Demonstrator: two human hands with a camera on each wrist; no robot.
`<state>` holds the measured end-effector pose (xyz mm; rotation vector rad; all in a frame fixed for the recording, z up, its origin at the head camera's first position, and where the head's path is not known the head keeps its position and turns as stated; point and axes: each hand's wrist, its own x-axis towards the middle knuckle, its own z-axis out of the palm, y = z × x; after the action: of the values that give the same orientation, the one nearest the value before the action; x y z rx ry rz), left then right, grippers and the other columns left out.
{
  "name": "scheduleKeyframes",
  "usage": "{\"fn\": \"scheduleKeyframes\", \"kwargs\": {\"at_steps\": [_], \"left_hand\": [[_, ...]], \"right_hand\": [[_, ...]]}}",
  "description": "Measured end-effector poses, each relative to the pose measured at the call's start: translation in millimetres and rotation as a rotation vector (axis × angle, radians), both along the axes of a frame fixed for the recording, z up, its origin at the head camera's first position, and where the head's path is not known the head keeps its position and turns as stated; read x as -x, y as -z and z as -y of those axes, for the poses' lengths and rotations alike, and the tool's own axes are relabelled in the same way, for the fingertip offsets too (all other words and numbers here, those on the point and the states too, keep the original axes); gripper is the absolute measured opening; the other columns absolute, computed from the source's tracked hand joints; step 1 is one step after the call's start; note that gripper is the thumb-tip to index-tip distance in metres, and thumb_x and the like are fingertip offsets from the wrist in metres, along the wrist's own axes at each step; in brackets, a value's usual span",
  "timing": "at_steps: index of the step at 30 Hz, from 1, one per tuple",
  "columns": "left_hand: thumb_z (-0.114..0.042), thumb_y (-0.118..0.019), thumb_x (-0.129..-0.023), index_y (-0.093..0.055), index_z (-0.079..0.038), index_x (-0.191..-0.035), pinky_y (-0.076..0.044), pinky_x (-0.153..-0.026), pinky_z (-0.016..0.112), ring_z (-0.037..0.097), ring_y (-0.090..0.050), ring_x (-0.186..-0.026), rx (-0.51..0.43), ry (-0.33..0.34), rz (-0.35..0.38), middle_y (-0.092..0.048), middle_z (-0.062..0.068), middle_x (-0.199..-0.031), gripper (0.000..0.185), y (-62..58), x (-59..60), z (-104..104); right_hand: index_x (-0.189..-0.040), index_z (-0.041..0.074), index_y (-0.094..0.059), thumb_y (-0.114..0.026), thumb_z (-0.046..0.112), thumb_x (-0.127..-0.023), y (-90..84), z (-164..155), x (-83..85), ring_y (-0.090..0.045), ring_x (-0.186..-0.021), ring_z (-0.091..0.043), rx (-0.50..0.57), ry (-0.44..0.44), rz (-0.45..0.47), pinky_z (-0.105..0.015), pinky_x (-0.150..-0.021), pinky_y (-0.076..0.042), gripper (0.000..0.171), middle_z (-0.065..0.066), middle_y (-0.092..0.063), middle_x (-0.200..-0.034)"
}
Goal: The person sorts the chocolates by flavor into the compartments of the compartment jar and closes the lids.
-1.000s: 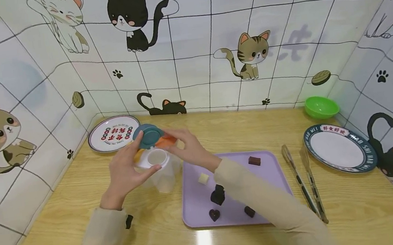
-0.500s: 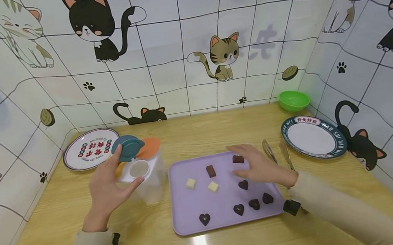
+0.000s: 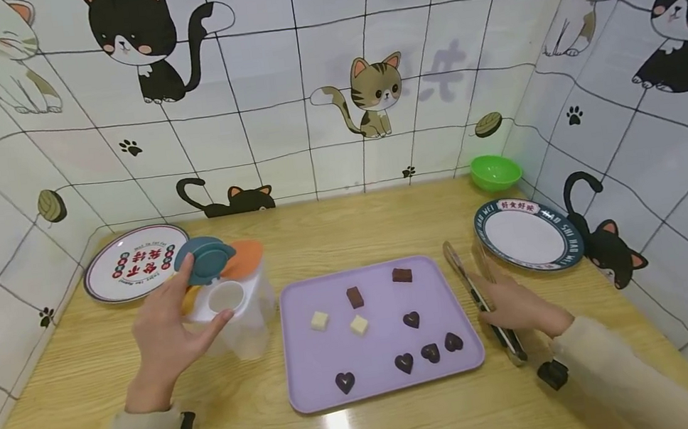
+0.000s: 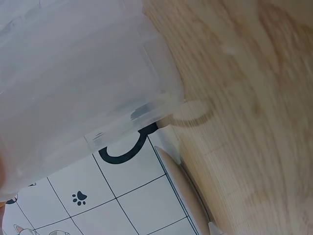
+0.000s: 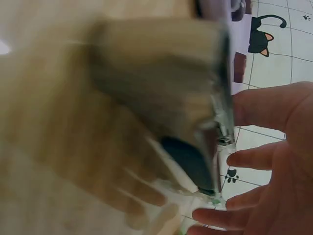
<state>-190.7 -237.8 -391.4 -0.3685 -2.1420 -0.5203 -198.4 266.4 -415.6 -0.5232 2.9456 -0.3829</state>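
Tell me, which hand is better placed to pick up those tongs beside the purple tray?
Probably the right hand: it is already at the tongs, fingers open. The left hand is busy holding the clear container.

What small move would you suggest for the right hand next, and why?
Probably closing the right hand around the tongs and lifting them. Its fingers lie open over the handles without gripping, while the left hand holds the clear container with its teal lid flipped open, and chocolates sit on the purple tray.
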Motion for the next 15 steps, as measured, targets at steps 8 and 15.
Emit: {"fn": "scheduleKeyframes", "kwargs": {"at_steps": [8, 15], "left_hand": [[-0.076, -0.042, -0.069, -0.047, -0.016, -0.130, -0.039, -0.061, 0.041, 0.034, -0.058, -0.088, -0.024, 0.023, -0.053, -0.064, 0.015, -0.105, 0.086, 0.9, 0.6, -3], [-0.076, -0.041, -0.069, -0.047, -0.016, -0.130, -0.039, -0.065, 0.040, 0.034, -0.057, -0.088, -0.033, 0.022, -0.051, -0.064, 0.016, -0.102, 0.085, -0.6, 1.5, -3]], "right_hand": [[-0.132, -0.007, -0.035, -0.061, 0.017, -0.078, 12.2, -3, -22.1, -0.051, -0.103, -0.047, -0.011, 0.047, -0.021, -0.042, -0.065, -0.048, 0.065, -0.039, -0.024, -0.133], [-0.121, -0.007, -0.048, -0.066, 0.016, -0.075, 13.4, -4, -27.5, -0.058, -0.072, -0.027, -0.025, 0.125, -0.122, -0.036, -0.053, -0.045, 0.054, -0.024, -0.059, -0.091]]}}
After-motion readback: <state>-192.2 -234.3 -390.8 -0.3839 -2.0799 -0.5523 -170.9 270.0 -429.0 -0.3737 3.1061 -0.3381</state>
